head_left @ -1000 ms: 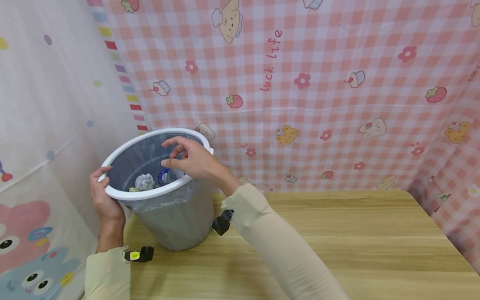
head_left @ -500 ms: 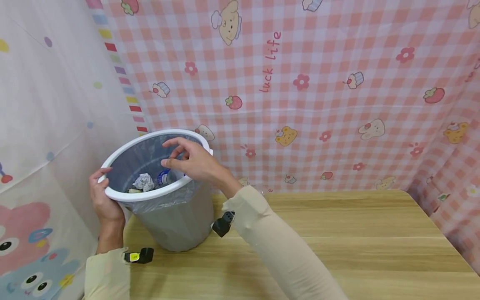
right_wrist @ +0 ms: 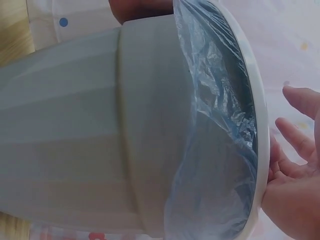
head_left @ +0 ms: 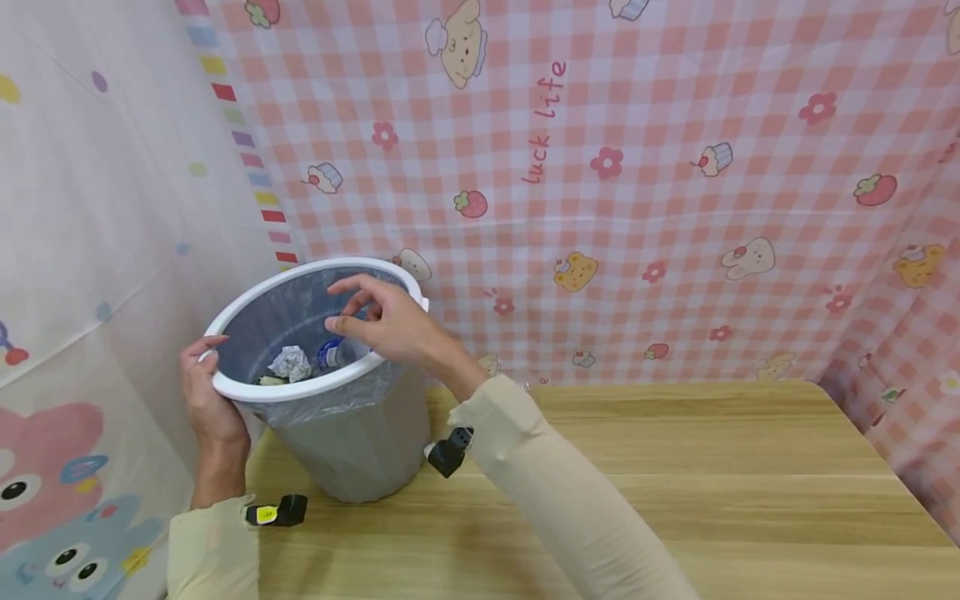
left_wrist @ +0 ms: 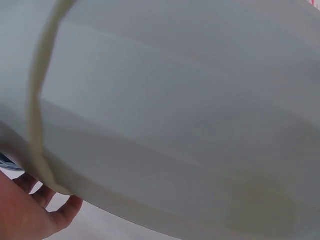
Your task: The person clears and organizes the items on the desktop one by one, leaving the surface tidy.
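Note:
A grey trash can (head_left: 360, 446) with a white rim ring (head_left: 330, 386) stands tilted on the table. Its thin plastic liner (right_wrist: 210, 195) folds out under the ring. My left hand (head_left: 212, 408) grips the rim at the left side. Over the opening, at the right side of the rim, my right hand (head_left: 401, 329) is held with thumb and fingers spread apart and nothing between them. Inside lie a crumpled silvery-white ball (head_left: 290, 364), a clear item with a blue label (head_left: 328, 354), perhaps a bottle, and a yellowish piece (head_left: 272, 381). The right hand hides part of the interior.
The wood-grain table (head_left: 675, 475) stretches right of the can. A pink checked cloth (head_left: 637, 208) hangs behind it, and a white printed cloth (head_left: 90, 250) hangs close on the left.
The crumpled ball inside the can has turned slightly and shows a different outline from a second ago. Both hands and the can have stayed nearly in place.

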`<state>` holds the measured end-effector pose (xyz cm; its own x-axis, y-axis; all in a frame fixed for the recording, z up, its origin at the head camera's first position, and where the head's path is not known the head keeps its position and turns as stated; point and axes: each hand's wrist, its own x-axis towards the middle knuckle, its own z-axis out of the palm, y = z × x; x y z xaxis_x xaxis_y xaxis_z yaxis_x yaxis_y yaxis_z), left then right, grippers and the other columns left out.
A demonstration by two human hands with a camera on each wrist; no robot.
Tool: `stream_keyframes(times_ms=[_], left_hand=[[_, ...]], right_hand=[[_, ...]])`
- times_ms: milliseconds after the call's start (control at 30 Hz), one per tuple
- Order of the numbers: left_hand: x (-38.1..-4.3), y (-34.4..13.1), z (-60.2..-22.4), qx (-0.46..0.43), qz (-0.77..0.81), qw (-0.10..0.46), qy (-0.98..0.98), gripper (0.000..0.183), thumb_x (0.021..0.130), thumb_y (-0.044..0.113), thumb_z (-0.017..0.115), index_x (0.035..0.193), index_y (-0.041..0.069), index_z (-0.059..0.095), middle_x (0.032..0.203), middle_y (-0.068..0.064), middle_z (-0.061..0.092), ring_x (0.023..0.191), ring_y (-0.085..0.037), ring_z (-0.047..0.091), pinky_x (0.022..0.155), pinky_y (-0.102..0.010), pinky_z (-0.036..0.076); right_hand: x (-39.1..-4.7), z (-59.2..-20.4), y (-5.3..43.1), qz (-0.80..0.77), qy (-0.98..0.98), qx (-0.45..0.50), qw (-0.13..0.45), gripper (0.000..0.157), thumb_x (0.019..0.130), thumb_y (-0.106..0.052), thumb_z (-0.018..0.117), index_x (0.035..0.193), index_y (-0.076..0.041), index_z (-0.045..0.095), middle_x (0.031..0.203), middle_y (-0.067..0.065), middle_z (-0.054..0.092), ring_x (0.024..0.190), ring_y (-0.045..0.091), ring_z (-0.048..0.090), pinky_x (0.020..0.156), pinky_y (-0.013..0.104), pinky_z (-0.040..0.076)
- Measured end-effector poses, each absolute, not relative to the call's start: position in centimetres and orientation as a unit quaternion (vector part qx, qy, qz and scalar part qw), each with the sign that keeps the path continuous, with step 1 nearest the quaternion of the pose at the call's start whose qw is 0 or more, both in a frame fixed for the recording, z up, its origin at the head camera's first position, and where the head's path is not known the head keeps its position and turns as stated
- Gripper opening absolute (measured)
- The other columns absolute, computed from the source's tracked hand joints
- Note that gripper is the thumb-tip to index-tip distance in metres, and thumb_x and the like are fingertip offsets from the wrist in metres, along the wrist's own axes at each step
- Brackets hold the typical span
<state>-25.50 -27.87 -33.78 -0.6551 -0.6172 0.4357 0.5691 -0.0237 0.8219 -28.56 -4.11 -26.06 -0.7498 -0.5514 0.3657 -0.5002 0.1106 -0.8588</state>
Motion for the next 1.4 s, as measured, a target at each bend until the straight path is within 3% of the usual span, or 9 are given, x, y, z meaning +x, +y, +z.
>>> stream_keyframes(times_ms=[200, 367, 533, 900, 1133, 1400], left_hand=[[-25.4, -27.9, -33.5, 0.029, -0.716, 0.398, -0.573, 0.027, 0.102, 0.03, 0.04, 0.101, 0.017, 0.064, 0.11, 0.002, 0.053, 0.105, -0.012, 0.047, 0.086, -0.021, 0.033], [-25.3, -28.0, -33.5, 0.032, -0.712, 0.394, -0.58, 0.018, 0.098, 0.019, 0.043, 0.101, 0.018, 0.061, 0.113, 0.001, 0.053, 0.108, -0.013, 0.047, 0.088, -0.021, 0.033], [-25.3, -27.9, -33.4, 0.035, -0.705, 0.389, -0.592, 0.024, 0.096, 0.011, 0.04, 0.103, 0.017, 0.061, 0.115, 0.002, 0.052, 0.109, -0.014, 0.046, 0.089, -0.02, 0.034], [-25.2, -27.7, -33.5, 0.032, -0.708, 0.402, -0.579, 0.028, 0.096, 0.01, 0.035, 0.104, 0.016, 0.061, 0.113, 0.0, 0.054, 0.105, -0.015, 0.049, 0.087, -0.022, 0.035], [-25.4, -27.8, -33.6, 0.038, -0.702, 0.404, -0.585, 0.029, 0.096, 0.012, 0.034, 0.104, 0.017, 0.061, 0.113, 0.001, 0.054, 0.103, -0.014, 0.049, 0.087, -0.024, 0.034], [-25.4, -27.9, -33.6, 0.039, -0.696, 0.404, -0.593, 0.028, 0.096, 0.013, 0.035, 0.104, 0.018, 0.061, 0.113, 0.002, 0.053, 0.104, -0.014, 0.048, 0.088, -0.025, 0.033]], right_hand=[[-28.2, -26.4, -4.0, -0.564, 0.744, -0.357, -0.01, 0.034, 0.097, -0.026, 0.064, 0.129, -0.018, 0.06, 0.102, -0.002, 0.06, 0.061, 0.013, 0.043, 0.056, 0.025, 0.038], [-27.9, -26.8, -3.7, -0.564, 0.742, -0.362, -0.02, 0.033, 0.097, -0.027, 0.063, 0.13, -0.02, 0.059, 0.105, -0.002, 0.058, 0.066, 0.015, 0.046, 0.06, 0.026, 0.041], [-27.5, -27.1, -2.9, -0.588, 0.729, -0.348, -0.035, 0.032, 0.097, -0.026, 0.063, 0.129, -0.02, 0.06, 0.107, 0.0, 0.059, 0.075, 0.017, 0.049, 0.067, 0.027, 0.042], [-27.0, -28.5, -0.4, -0.633, 0.693, -0.31, -0.151, 0.026, 0.095, -0.015, 0.063, 0.121, -0.01, 0.064, 0.106, 0.009, 0.06, 0.082, 0.017, 0.051, 0.074, 0.026, 0.042], [-27.1, -29.5, 1.1, -0.656, 0.681, -0.289, -0.149, 0.024, 0.095, -0.016, 0.062, 0.118, -0.011, 0.064, 0.103, 0.006, 0.059, 0.084, 0.016, 0.052, 0.078, 0.028, 0.043], [-27.2, -30.6, 2.2, -0.67, 0.674, -0.274, -0.148, 0.03, 0.094, -0.015, 0.063, 0.121, -0.002, 0.062, 0.102, 0.008, 0.06, 0.087, 0.016, 0.052, 0.081, 0.031, 0.043]])
